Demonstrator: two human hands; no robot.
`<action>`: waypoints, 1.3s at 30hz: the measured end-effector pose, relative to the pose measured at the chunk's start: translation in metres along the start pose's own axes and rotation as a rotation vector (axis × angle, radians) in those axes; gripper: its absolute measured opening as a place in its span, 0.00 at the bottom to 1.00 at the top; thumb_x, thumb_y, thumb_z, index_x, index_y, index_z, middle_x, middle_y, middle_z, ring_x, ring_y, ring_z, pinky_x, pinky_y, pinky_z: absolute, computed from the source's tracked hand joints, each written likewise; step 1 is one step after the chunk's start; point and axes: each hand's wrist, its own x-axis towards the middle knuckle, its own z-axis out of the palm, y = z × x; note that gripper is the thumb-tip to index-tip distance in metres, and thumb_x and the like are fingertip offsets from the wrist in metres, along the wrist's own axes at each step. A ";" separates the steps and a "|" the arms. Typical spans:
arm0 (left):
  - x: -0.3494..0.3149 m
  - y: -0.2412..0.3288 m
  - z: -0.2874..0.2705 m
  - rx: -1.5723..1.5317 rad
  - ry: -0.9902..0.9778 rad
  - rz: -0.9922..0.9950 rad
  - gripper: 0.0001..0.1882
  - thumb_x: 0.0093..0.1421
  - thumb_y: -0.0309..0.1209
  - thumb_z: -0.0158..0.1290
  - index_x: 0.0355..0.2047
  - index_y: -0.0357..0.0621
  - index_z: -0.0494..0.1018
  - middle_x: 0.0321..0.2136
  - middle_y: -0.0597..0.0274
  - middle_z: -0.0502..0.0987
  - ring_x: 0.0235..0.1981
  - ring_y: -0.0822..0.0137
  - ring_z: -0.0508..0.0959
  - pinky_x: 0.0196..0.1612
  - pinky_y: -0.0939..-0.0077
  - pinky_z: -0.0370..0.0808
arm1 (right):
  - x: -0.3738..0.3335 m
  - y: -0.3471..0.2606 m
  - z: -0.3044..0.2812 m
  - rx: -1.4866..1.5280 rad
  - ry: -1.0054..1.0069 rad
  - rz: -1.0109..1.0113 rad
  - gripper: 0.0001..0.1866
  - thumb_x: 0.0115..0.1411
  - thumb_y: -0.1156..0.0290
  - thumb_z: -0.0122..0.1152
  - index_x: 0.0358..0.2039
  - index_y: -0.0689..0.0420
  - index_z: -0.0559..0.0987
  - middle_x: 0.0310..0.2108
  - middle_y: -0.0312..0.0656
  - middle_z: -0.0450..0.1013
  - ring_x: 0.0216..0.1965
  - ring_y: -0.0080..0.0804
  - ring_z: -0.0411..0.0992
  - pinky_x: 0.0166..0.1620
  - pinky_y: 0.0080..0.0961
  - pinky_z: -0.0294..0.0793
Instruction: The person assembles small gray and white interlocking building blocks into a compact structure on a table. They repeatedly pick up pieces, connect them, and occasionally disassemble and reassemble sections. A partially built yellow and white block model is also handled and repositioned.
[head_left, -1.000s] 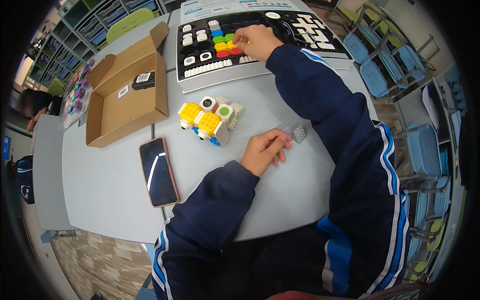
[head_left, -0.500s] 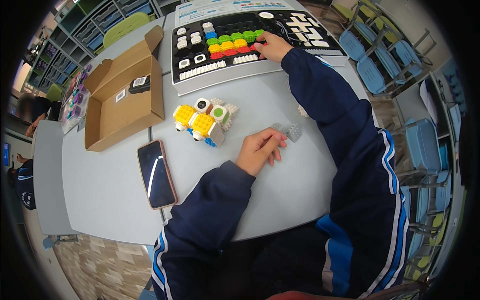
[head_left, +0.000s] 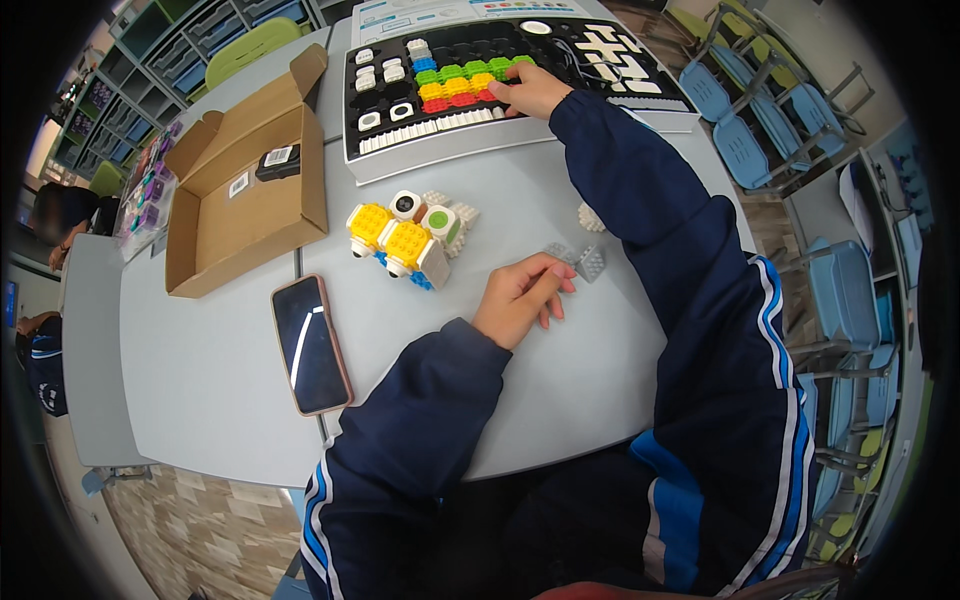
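Note:
My right hand reaches over the black tray of a building-block kit. Its thumb and forefinger are apart, at the right end of the rows of green blocks, yellow blocks and red blocks. Close to the table, my left hand is curled, thumb against forefinger; its palm is hidden, so I cannot make out anything inside. Just beyond its fingertips lies a grey studded piece. Left of it stands an assembled yellow, white and blue block figure with round eye-like parts.
An opened cardboard box with a black part inside stands at the left. A phone lies nearer me. One white studded block sits by my right sleeve. Blue chairs stand beyond the table's right side.
My right hand has shifted slightly left along the coloured block rows, over the red and yellow ends. The left hand stays in place.

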 end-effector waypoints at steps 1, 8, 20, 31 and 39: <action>0.001 0.000 0.001 -0.002 -0.005 -0.004 0.15 0.68 0.35 0.44 0.40 0.34 0.74 0.32 0.59 0.77 0.23 0.74 0.75 0.22 0.82 0.71 | 0.003 0.005 0.002 -0.048 0.032 -0.024 0.37 0.59 0.50 0.56 0.55 0.72 0.65 0.37 0.50 0.78 0.40 0.35 0.77 0.47 0.29 0.72; 0.000 -0.001 0.000 0.007 0.000 -0.002 0.15 0.68 0.35 0.44 0.41 0.34 0.74 0.33 0.58 0.77 0.24 0.74 0.75 0.23 0.82 0.71 | -0.007 -0.017 -0.010 -0.028 -0.078 0.011 0.36 0.62 0.51 0.54 0.59 0.70 0.62 0.34 0.49 0.78 0.38 0.30 0.77 0.45 0.25 0.73; 0.001 -0.001 -0.001 0.006 -0.004 0.002 0.15 0.68 0.35 0.45 0.41 0.35 0.74 0.33 0.58 0.77 0.24 0.74 0.75 0.22 0.82 0.71 | -0.009 -0.009 -0.010 -0.223 0.000 -0.128 0.25 0.44 0.65 0.73 0.45 0.55 0.80 0.40 0.50 0.77 0.44 0.45 0.75 0.50 0.32 0.73; 0.002 0.000 0.001 0.007 -0.012 0.006 0.15 0.68 0.34 0.44 0.40 0.35 0.74 0.33 0.58 0.77 0.24 0.74 0.76 0.22 0.82 0.71 | -0.010 -0.011 -0.026 -0.146 0.038 -0.029 0.13 0.51 0.69 0.60 0.38 0.55 0.82 0.28 0.41 0.80 0.32 0.32 0.80 0.45 0.28 0.76; 0.001 -0.001 0.001 0.029 0.003 0.002 0.14 0.68 0.34 0.44 0.41 0.35 0.74 0.33 0.57 0.77 0.23 0.74 0.76 0.23 0.82 0.71 | -0.109 -0.003 -0.103 -0.104 -0.072 -0.432 0.14 0.58 0.75 0.55 0.45 0.56 0.78 0.20 0.40 0.77 0.23 0.27 0.74 0.31 0.26 0.72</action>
